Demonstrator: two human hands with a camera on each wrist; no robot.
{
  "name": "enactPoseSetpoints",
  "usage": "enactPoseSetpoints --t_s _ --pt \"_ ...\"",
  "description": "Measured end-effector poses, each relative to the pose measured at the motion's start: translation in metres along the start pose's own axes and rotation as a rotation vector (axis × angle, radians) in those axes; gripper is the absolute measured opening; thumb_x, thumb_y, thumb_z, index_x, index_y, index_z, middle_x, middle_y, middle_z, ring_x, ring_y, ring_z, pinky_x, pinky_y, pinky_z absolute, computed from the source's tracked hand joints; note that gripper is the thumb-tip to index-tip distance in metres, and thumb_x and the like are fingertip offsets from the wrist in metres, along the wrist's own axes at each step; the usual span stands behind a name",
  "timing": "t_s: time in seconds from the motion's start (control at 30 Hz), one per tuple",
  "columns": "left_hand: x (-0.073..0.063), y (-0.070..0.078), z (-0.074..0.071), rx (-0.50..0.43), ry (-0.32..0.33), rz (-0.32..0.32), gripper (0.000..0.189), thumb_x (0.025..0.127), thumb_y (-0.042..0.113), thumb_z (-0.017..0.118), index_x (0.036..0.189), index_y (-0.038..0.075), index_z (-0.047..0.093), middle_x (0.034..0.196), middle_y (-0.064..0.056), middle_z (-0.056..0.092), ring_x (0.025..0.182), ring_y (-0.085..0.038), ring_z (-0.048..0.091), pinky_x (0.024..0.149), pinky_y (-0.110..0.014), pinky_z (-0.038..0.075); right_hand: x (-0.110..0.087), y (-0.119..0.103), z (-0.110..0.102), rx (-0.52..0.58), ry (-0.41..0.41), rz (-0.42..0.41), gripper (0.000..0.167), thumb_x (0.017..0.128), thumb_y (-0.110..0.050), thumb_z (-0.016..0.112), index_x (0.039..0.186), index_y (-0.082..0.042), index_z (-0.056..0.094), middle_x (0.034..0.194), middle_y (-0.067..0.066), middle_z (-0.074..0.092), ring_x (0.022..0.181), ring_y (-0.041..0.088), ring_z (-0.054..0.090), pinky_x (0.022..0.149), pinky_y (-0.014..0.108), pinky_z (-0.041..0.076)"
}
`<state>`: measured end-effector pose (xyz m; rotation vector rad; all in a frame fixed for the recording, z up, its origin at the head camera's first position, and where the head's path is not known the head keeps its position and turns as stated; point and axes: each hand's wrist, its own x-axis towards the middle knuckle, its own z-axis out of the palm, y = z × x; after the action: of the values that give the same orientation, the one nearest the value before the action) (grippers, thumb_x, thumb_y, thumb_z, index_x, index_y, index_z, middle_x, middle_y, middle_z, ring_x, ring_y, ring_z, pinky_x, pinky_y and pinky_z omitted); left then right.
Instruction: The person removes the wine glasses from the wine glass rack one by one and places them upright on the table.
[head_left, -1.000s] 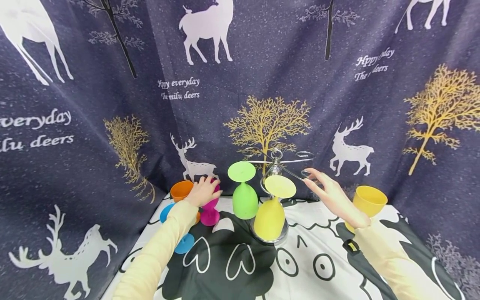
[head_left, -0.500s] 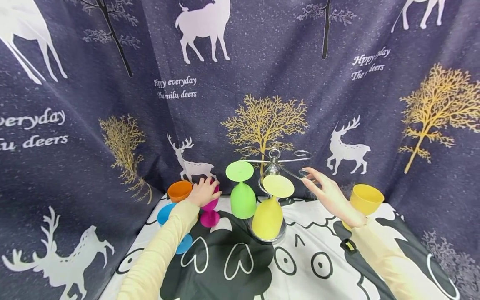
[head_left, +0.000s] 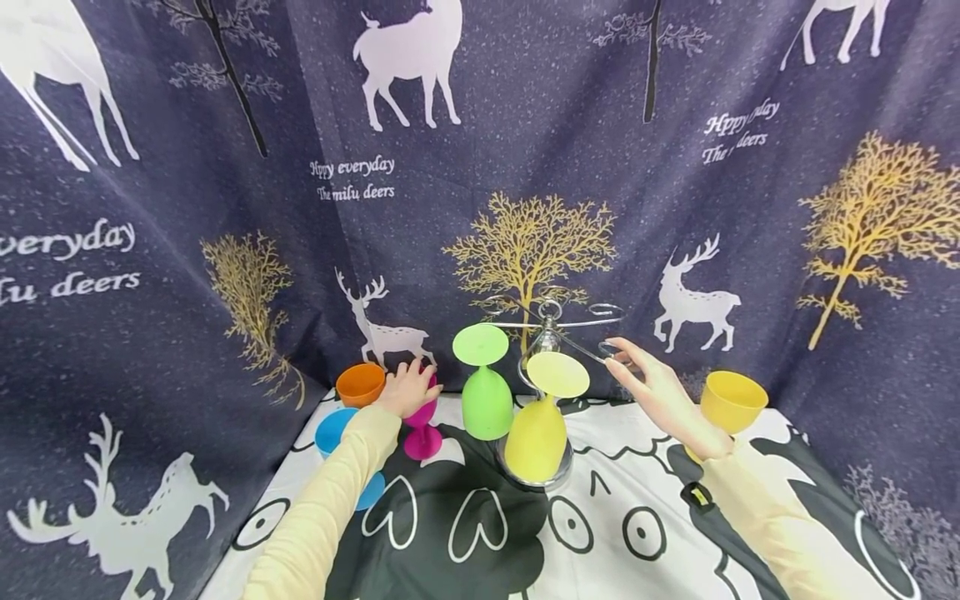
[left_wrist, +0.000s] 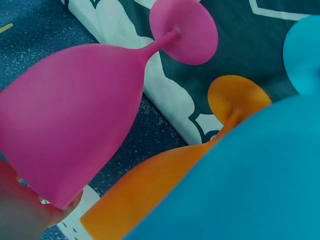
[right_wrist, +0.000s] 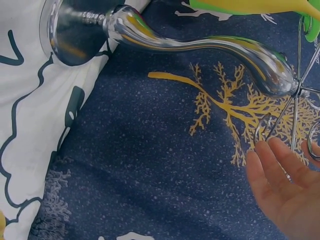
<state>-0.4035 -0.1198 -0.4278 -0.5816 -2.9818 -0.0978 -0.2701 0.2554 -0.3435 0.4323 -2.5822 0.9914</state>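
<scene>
In the head view my left hand (head_left: 407,390) reaches over a magenta goblet (head_left: 423,442) and grips it near the rim from above. The left wrist view shows its bowl, stem and foot, with fingertips (left_wrist: 75,201) at the rim. An orange goblet (head_left: 360,383) and a blue goblet (head_left: 335,427) stand beside that hand. My right hand (head_left: 663,396) pinches a curled arm end of a chrome goblet rack (head_left: 550,342). A green goblet (head_left: 487,404) and a light yellow goblet (head_left: 536,442) hang upside down from the rack.
A deeper yellow goblet (head_left: 733,400) stands at the right, partly behind my right forearm. A small black item with a yellow patch (head_left: 699,496) lies by the right sleeve. The table has a black-and-white patterned cloth (head_left: 600,558); a dark deer-print curtain (head_left: 480,150) hangs close behind.
My left hand and the magenta goblet have shifted slightly toward me and to the right. My right hand stays at the rack arm. The head view has swayed a little.
</scene>
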Motion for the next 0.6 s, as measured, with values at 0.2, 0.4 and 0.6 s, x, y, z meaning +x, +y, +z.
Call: enactPoseSetpoints --t_s 0.2,0.4,0.6 --pt "-0.0039 0.0041 0.0037 -0.035 0.008 -0.023 0.045 0.093 0.034 0.044 0.130 0.008 0.043 0.124 -0.020 0.036 0.109 -0.039 0.032 0.086 -0.056 0.027 -0.0018 0.0004 0.0018 0.008 0.005 -0.003 0.051 0.094 -0.041 0.044 0.136 -0.012 0.039 0.113 0.014 0.054 0.100 0.031 0.052 0.078 0.049 0.042" --pt "-0.0072 0.0071 0.0017 -0.023 0.020 -0.021 0.044 0.093 0.034 0.045 0.129 0.009 0.044 0.121 -0.019 0.037 0.108 -0.039 0.032 0.085 -0.055 0.027 -0.0036 0.0016 0.0017 0.006 0.010 -0.003 0.051 0.094 -0.040 0.044 0.136 -0.011 0.040 0.112 0.014 0.054 0.100 0.032 0.052 0.078 0.049 0.042" --pt "-0.0077 0.0066 0.0000 -0.038 0.032 -0.024 0.045 0.092 0.034 0.046 0.129 0.009 0.044 0.121 -0.020 0.038 0.109 -0.039 0.032 0.085 -0.055 0.027 -0.0016 0.0005 0.0010 0.009 0.022 -0.019 0.050 0.094 -0.039 0.045 0.135 -0.011 0.040 0.110 0.014 0.055 0.098 0.031 0.052 0.078 0.049 0.041"
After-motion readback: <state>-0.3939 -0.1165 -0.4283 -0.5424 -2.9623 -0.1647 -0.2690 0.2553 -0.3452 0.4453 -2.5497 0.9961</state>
